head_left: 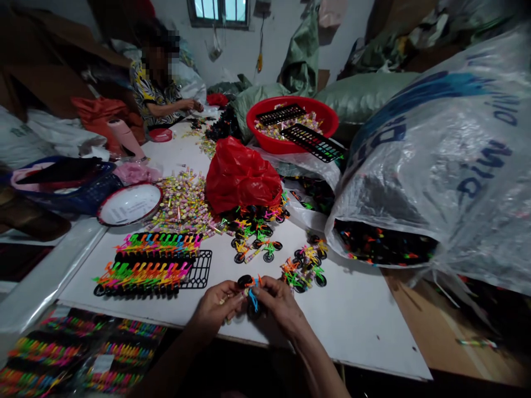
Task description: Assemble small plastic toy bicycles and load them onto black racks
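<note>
A small toy bicycle [254,297] with blue and orange parts and black wheels is held between both hands near the table's front edge. My left hand [222,304] is closed on small pale candy-like tubes beside the bicycle. Fingers of my right hand [277,298] pinch the bicycle's frame. Colourful toy bicycles [258,235] lie loose beyond the hands, and a smaller group [305,265] sits to the right. At the left, rows of bicycles [145,273] stand in a black rack [203,269].
Wrapped tubes [182,204] are heaped behind, beside a red bag [243,177] and a white bowl [130,205]. A red basin [292,124] stands farther back. A big plastic sack [415,160] bulges at the right. Another person [160,94] sits at the table's far left end.
</note>
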Demonstrator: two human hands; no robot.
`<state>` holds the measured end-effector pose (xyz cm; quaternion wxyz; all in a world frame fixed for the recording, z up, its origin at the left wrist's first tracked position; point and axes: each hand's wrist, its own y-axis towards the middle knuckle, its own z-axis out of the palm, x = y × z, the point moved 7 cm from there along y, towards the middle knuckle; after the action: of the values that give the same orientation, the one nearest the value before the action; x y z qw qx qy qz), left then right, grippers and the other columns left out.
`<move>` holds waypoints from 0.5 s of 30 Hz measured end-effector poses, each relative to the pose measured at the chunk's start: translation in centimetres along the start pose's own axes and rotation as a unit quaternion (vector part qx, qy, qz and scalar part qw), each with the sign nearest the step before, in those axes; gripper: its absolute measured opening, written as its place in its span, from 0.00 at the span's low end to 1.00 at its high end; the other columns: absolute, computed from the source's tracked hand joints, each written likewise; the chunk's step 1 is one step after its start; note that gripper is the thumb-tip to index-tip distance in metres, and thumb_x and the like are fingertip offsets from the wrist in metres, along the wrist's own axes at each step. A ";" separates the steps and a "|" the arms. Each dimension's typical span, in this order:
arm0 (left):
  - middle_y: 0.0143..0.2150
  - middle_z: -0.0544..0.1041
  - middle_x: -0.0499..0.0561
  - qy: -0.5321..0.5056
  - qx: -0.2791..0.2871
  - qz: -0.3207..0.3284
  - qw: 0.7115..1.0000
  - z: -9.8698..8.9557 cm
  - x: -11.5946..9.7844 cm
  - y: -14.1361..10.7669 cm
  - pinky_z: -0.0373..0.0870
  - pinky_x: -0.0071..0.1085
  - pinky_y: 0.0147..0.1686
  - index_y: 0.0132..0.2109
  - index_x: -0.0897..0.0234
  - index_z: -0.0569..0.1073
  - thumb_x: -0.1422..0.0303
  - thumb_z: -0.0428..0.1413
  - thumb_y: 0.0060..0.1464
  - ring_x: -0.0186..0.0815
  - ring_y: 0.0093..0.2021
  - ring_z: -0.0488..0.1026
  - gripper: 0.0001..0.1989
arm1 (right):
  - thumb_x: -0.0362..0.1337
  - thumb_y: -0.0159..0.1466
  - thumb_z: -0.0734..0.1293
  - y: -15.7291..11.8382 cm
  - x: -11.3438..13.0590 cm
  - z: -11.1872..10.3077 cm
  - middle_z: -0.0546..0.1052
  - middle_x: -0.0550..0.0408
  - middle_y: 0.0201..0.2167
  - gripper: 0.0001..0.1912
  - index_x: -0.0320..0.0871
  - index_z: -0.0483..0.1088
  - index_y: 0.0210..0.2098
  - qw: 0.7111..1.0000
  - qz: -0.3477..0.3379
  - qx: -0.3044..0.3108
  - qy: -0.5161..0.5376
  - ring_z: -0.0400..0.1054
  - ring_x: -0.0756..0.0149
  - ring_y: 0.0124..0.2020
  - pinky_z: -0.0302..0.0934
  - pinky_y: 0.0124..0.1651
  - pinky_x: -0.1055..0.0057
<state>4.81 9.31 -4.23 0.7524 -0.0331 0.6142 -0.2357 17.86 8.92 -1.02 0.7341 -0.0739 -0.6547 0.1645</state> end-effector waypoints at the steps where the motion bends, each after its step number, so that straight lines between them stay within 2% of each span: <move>1: 0.19 0.68 0.43 0.001 -0.014 0.005 1.000 -0.1 -0.1 -0.2 0.51 0.22 0.17 0.34 0.66 0.73 0.55 0.63 0.43 0.24 0.17 0.57 0.18 | 0.55 0.51 0.69 0.0 -0.3 0.2 0.64 0.64 0.15 0.22 0.41 0.66 0.23 1.000 0.004 -0.006 0.013 0.52 0.77 0.15 0.48 0.19 0.77; 4: 0.19 0.68 0.43 0.004 -0.079 0.029 0.996 -0.5 -0.3 -0.9 0.54 0.22 0.19 0.32 0.65 0.73 0.56 0.63 0.41 0.25 0.18 0.59 0.17 | 0.55 0.50 0.70 -0.1 -1.3 0.8 0.64 0.64 0.14 0.22 0.41 0.65 0.22 0.998 0.007 -0.042 0.056 0.53 0.76 0.14 0.49 0.18 0.77; 9: 0.24 0.75 0.47 0.055 -0.140 0.059 0.987 -0.5 0.1 -1.6 0.64 0.25 0.25 0.33 0.65 0.75 0.60 0.62 0.43 0.31 0.25 0.68 0.13 | 0.52 0.50 0.71 -0.6 -2.4 1.2 0.64 0.64 0.15 0.21 0.41 0.65 0.22 0.988 0.004 -0.085 0.132 0.52 0.78 0.15 0.47 0.19 0.78; 12: 0.27 0.76 0.48 0.066 -0.151 0.084 0.983 -0.1 -0.1 -1.8 0.67 0.26 0.27 0.35 0.65 0.75 0.63 0.60 0.45 0.33 0.26 0.71 0.11 | 0.51 0.51 0.71 -0.8 -2.7 0.8 0.64 0.64 0.15 0.20 0.40 0.65 0.22 0.984 0.008 -0.096 0.147 0.52 0.79 0.15 0.45 0.18 0.79; 15: 0.32 0.77 0.50 0.158 -0.144 0.172 0.962 0.5 -1.5 -2.4 0.70 0.29 0.35 0.35 0.64 0.76 0.67 0.58 0.49 0.36 0.34 0.74 0.06 | 0.50 0.50 0.71 -0.9 -3.0 0.7 0.64 0.63 0.15 0.20 0.40 0.65 0.22 0.984 0.028 -0.091 0.153 0.51 0.79 0.14 0.43 0.17 0.78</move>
<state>4.31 7.69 -1.91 0.6621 0.0030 0.7493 -0.0140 17.05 6.93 -3.46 0.8110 -0.1830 -0.5444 0.1117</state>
